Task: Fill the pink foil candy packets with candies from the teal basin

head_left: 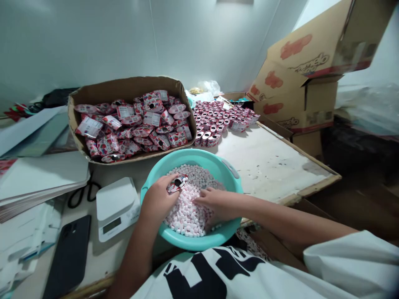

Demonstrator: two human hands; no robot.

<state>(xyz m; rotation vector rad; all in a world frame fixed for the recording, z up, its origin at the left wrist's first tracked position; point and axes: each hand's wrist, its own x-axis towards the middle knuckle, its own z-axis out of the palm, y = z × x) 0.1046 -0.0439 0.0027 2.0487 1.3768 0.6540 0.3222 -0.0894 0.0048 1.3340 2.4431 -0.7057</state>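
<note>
My left hand [159, 197] is wrapped round a small printed oval candy box [173, 187], tilted, with a dark hole in its end facing up. It is held just over the candies inside a turquoise basin [155, 166]. My right hand [215, 204] is dug into the small pale pink and white candies [183, 214] in that basin. Its fingers curl among them and its lower part is partly buried. A few candies lie at the mouth of the box.
Behind the basin, a cardboard carton [72, 109] holds many printed boxes. Rows of upright open boxes [215, 120] stand right of it. At left lie a kitchen scale [115, 199], a phone [70, 253], scissors [84, 193] and white sheets [43, 174]. Large cartons [299, 99] are stacked at right.
</note>
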